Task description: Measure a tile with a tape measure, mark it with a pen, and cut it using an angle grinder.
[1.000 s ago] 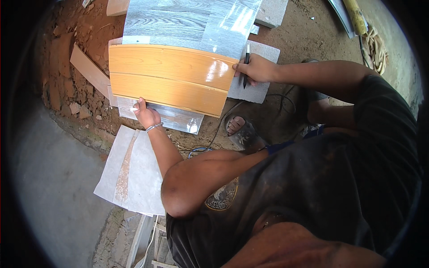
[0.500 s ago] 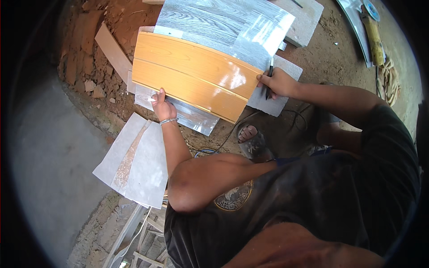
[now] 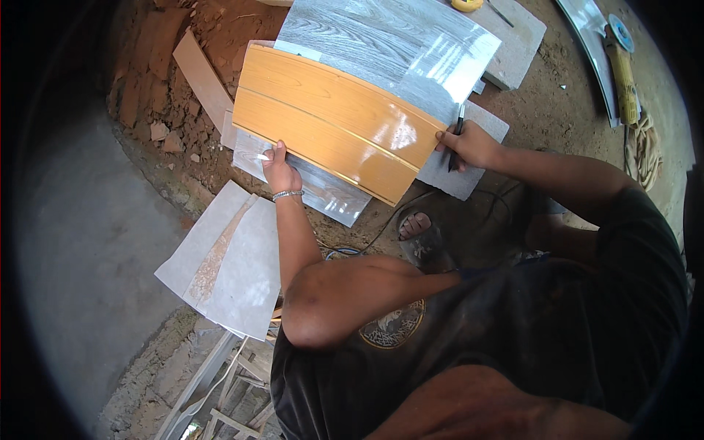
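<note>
An orange wood-grain panel [image 3: 326,110] with long grooves lies over a grey wood-look board [image 3: 381,44] and another grey piece [image 3: 323,198]. My left hand [image 3: 282,169] grips the panel's near edge, thumb on top, with a small white stick [image 3: 262,157] between its fingers. My right hand [image 3: 468,149] is closed on the panel's right end and also holds a black-and-white pen [image 3: 460,119] upright against it. A rough grey slab [image 3: 488,117] lies under that end. The right hand's fingertips are partly hidden.
A yellow tape measure [image 3: 467,5] lies on a concrete block [image 3: 517,55]. A yellow power tool [image 3: 623,77], metal strip and coiled cloth lie at right. Pale tile pieces [image 3: 183,257] are at lower left, red rubble [image 3: 158,95] upper left, cables beside my foot [image 3: 414,226].
The view has shifted, so the panels and both hands appear further right, and more of the block with the tape measure shows. Both hands keep their grip on the orange panel.
</note>
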`<state>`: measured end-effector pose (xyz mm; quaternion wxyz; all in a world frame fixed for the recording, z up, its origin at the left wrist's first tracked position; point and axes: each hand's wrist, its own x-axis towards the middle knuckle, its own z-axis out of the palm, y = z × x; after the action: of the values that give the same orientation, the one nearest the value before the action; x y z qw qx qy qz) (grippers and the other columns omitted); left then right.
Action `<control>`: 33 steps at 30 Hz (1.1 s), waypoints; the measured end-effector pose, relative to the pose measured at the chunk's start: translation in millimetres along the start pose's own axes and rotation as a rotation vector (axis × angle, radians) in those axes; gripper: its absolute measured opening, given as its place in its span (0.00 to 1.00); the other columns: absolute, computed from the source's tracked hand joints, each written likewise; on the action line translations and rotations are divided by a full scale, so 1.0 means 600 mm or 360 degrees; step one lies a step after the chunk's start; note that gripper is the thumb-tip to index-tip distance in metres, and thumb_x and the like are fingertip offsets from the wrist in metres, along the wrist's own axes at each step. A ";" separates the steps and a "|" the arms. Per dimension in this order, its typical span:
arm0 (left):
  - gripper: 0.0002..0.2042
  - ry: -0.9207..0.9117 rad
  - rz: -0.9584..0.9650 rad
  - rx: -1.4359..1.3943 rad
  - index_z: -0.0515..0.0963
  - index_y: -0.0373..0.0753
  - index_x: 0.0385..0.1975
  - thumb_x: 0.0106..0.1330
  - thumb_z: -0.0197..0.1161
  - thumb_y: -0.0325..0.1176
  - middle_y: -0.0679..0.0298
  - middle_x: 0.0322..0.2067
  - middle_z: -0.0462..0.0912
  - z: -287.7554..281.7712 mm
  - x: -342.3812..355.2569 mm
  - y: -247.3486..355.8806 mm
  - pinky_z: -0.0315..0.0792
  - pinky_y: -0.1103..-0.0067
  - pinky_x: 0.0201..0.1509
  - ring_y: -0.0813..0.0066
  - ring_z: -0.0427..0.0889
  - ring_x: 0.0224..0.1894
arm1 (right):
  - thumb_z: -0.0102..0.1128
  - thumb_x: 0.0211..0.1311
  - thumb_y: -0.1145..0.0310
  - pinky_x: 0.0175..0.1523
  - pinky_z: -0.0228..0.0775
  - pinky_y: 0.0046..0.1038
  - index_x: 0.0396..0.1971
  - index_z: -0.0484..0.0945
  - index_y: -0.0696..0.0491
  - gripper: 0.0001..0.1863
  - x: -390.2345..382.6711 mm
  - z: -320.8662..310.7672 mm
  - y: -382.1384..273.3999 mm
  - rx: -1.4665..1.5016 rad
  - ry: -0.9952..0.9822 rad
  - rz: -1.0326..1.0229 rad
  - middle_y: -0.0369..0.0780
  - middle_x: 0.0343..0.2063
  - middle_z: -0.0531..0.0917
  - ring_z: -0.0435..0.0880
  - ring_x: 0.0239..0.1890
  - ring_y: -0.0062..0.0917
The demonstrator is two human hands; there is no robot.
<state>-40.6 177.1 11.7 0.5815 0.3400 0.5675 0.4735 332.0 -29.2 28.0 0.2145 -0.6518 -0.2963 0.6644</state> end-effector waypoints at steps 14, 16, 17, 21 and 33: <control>0.18 0.0089 -0.0030 -0.0025 0.64 0.48 0.23 0.68 0.64 0.19 0.62 0.39 0.83 -0.009 0.013 -0.010 0.67 0.74 0.61 0.73 0.78 0.47 | 0.52 0.73 0.52 0.26 0.74 0.29 0.33 0.84 0.58 0.23 -0.005 -0.001 -0.010 -0.0034 0.0015 0.0078 0.39 0.10 0.78 0.80 0.14 0.24; 0.18 0.0124 -0.0055 -0.0014 0.65 0.48 0.23 0.67 0.65 0.19 0.62 0.39 0.83 -0.011 0.014 -0.011 0.67 0.74 0.62 0.73 0.78 0.46 | 0.52 0.73 0.52 0.26 0.74 0.29 0.33 0.84 0.58 0.23 -0.005 -0.001 -0.010 -0.0018 0.0007 0.0070 0.39 0.10 0.78 0.80 0.13 0.24; 0.18 0.0101 -0.0035 -0.0019 0.65 0.48 0.23 0.67 0.65 0.19 0.62 0.39 0.83 -0.011 0.013 -0.010 0.67 0.74 0.62 0.73 0.78 0.46 | 0.52 0.72 0.52 0.26 0.74 0.29 0.33 0.84 0.58 0.23 -0.004 -0.002 -0.010 -0.0030 0.0011 0.0086 0.39 0.10 0.78 0.80 0.13 0.24; 0.08 0.0115 -0.0051 0.0047 0.73 0.45 0.30 0.69 0.66 0.30 0.68 0.39 0.82 -0.006 0.006 0.000 0.61 0.67 0.64 0.74 0.76 0.48 | 0.53 0.72 0.52 0.27 0.74 0.29 0.31 0.84 0.58 0.23 0.000 -0.005 -0.006 0.0026 -0.0017 0.0067 0.40 0.11 0.78 0.81 0.14 0.25; 0.14 0.0237 -0.0116 -0.0037 0.67 0.46 0.25 0.65 0.68 0.23 0.63 0.39 0.84 -0.008 0.008 0.003 0.69 0.72 0.59 0.72 0.80 0.46 | 0.56 0.72 0.49 0.26 0.75 0.28 0.29 0.82 0.59 0.25 0.001 -0.006 0.003 0.0119 -0.0043 -0.0002 0.40 0.11 0.79 0.81 0.14 0.25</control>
<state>-45.7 181.3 11.4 0.5583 0.2761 0.6156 0.4827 335.6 -30.0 26.5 0.2351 -0.6342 -0.2746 0.6835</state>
